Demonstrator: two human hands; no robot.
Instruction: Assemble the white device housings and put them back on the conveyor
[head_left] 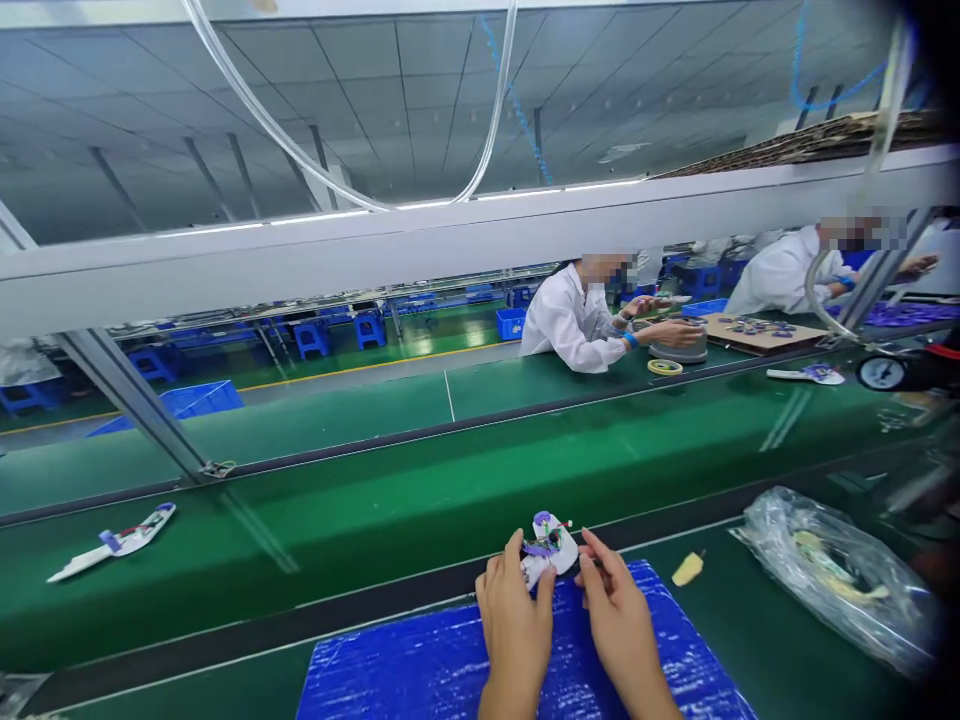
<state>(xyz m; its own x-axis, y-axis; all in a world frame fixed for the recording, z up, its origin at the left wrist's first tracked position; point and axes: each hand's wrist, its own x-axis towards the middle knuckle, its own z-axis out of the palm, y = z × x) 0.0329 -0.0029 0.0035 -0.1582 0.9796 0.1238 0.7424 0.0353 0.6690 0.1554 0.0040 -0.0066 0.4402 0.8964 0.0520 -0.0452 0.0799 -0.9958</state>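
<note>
A white plastic shell with purple parts, a circuit board and thin wires is held up just above the blue work mat. My left hand grips its left and lower side between thumb and fingers. At the right edge of the shell, the thumb and bent fingers of my right hand close on its rim; the exact contact of the fingertips is partly hidden. Below both hands lies the blue mat, shiny and wrinkled.
A clear plastic bag and a small yellowish piece lie to the right. Beyond runs a green conveyor belt, carrying a similar white shell at left. Two co-workers in white sit across. A metal post and overhead beam frame the bench.
</note>
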